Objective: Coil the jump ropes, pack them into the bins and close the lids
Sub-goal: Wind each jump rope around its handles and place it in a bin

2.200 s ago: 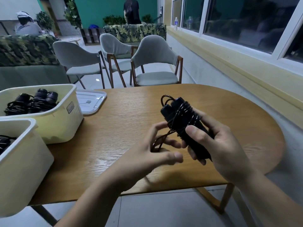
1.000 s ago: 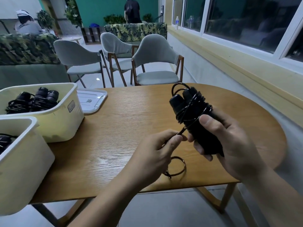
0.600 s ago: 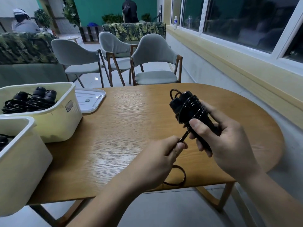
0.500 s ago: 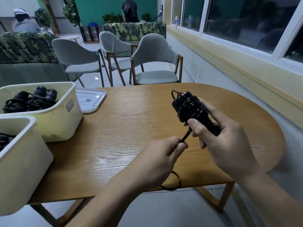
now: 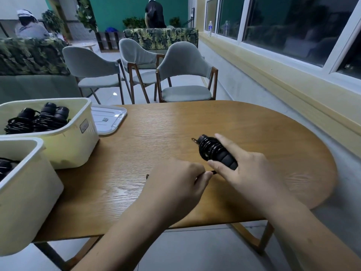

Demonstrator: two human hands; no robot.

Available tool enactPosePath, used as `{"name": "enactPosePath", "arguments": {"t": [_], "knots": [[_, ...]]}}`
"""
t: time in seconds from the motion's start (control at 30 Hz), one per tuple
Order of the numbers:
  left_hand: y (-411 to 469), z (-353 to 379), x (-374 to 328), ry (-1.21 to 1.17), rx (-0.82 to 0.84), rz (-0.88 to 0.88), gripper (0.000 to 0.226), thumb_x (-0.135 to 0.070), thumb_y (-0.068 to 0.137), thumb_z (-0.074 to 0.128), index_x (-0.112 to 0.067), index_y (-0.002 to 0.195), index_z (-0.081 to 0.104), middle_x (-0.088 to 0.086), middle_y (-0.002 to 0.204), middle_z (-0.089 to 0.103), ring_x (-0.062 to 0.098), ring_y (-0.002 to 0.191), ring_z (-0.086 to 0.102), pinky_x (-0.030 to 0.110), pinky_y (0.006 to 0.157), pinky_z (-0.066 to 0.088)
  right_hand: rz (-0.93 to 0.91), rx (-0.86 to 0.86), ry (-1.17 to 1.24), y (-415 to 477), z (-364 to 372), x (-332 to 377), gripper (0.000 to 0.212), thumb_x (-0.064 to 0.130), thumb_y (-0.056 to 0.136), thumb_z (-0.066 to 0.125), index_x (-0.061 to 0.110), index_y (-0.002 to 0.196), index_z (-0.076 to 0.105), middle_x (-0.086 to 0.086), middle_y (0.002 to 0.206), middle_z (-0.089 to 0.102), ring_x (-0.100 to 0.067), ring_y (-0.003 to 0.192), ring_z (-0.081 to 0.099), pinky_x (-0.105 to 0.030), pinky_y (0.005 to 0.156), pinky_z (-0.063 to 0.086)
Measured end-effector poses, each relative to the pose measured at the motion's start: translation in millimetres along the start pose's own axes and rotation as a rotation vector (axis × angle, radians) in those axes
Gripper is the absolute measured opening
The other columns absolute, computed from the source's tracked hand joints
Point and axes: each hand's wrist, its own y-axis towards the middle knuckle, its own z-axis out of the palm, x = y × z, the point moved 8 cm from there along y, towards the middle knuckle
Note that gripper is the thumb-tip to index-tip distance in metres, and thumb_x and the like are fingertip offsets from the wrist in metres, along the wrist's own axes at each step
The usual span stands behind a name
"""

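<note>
Right hand (image 5: 252, 171) grips coiled jump rope (image 5: 214, 152) above table (image 5: 156, 145); left hand (image 5: 175, 184) apparently pinches the cord end.

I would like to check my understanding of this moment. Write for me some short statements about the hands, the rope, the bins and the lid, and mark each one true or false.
1. The right hand holds the wrapped jump rope. True.
2. The left hand lies flat on the table and touches nothing. False: its fingers are curled and pinch the rope's loose end.
3. The far bin has coiled ropes in it. True.
4. A lid covers the far bin. False: the bin is open, and the lid lies on the table beside it.
</note>
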Motion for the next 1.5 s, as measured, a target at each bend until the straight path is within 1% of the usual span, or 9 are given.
{"name": "enactPosePath", "arguments": {"t": [0.27,0.4,0.53,0.8,0.93,1.03,1.1,1.23,1.5], "knots": [[-4.5,-29.4,13.6,-0.161,-0.172,0.195,0.027,-0.059,0.093,0.064,-0.034,0.092,0.072,-0.018,0.077,0.066,0.007,0.069,0.058,0.033,0.056,0.047,-0.054,0.58,0.323,-14.9,21.7,7.9,0.047,0.065,0.1,0.058,0.075,0.144,0.044,0.039,0.132,0.065,0.012,0.111,0.065,-0.02,0.091,0.049],[-1.5,-38.1,23.5,-0.47,-0.136,0.145,0.024,-0.055,0.085,0.077,-0.031,0.085,0.074,-0.009,0.076,0.071,0.017,0.072,0.069,0.044,0.06,0.054,-0.083,0.835,0.614,-36.2,25.4,32.0,0.041,0.058,0.111,0.046,0.045,0.147,0.06,-0.004,0.125,0.076,-0.028,0.092,0.069,-0.051,0.075,0.05],[0.0,-30.1,23.0,-0.696,-0.033,0.138,0.021,-0.045,0.083,0.086,-0.025,0.083,0.078,0.001,0.076,0.073,0.024,0.072,0.07,0.05,0.062,0.054,-0.033,0.931,0.823,-47.3,21.4,41.4,0.047,0.059,0.107,0.049,0.026,0.132,0.069,-0.026,0.1,0.071,-0.032,0.073,0.057,-0.046,0.059,0.038],[1.3,1.5,24.1,-1.051,0.193,0.074,0.021,-0.037,0.091,0.074,-0.018,0.083,0.071,0.005,0.074,0.065,0.02,0.07,0.056,0.035,0.065,0.04,0.032,1.098,0.914,-38.9,56.3,58.6,0.059,0.074,0.061,0.088,0.034,0.106,0.086,-0.033,0.117,0.061,-0.048,0.107,0.051,-0.069,0.097,0.038],[1.0,9.8,19.9,-1.056,0.133,0.051,0.023,-0.037,0.095,0.066,-0.016,0.084,0.065,-0.01,0.071,0.059,0.007,0.064,0.051,0.024,0.059,0.039,0.137,0.938,0.856,-40.6,35.1,51.8,0.044,0.011,0.113,0.048,0.021,0.071,0.054,-0.003,0.074,0.048,0.009,0.035,0.053,-0.004,0.061,0.042],[-4.4,21.5,24.8,-0.92,0.148,-0.014,0.023,0.001,0.089,0.056,-0.018,0.078,0.06,-0.021,0.069,0.062,-0.007,0.062,0.055,0.009,0.059,0.041,0.099,0.785,0.787,-33.1,24.8,24.0,0.069,0.04,0.105,0.067,0.012,0.044,0.053,0.006,0.035,0.049,0.006,0.031,0.049,-0.013,0.064,0.051],[-6.8,27.9,25.5,-0.871,0.139,-0.106,0.04,-0.001,0.088,0.051,-0.037,0.07,0.051,-0.019,0.06,0.056,-0.005,0.058,0.051,0.01,0.056,0.037,0.025,0.709,0.904,-25.8,18.7,24.0,0.085,0.082,0.082,0.071,-0.002,0.071,0.069,-0.007,0.058,0.068,-0.012,0.048,0.059,-0.039,0.056,0.053],[-5.1,39.1,16.6,-1.05,0.122,-0.195,0.048,-0.035,0.112,0.04,-0.03,0.065,0.047,-0.013,0.06,0.032,0.01,0.056,0.026,0.03,0.055,0.022,-0.062,0.595,1.148,-27.8,1.8,30.4,0.092,0.076,0.087,0.069,-0.005,0.127,0.055,-0.03,0.084,0.066,-0.026,0.052,0.054,-0.024,0.046,0.041],[-3.8,39.6,6.5,-1.032,0.053,-0.164,0.036,-0.041,0.115,0.039,-0.037,0.083,0.055,-0.005,0.072,0.041,0.021,0.067,0.032,0.045,0.061,0.027,-0.044,0.265,1.139,-18.4,-4.1,21.7,0.051,0.057,0.098,0.058,0.016,0.128,0.058,-0.026,0.085,0.069,-0.033,0.058,0.052,-0.032,0.045,0.034]]}}
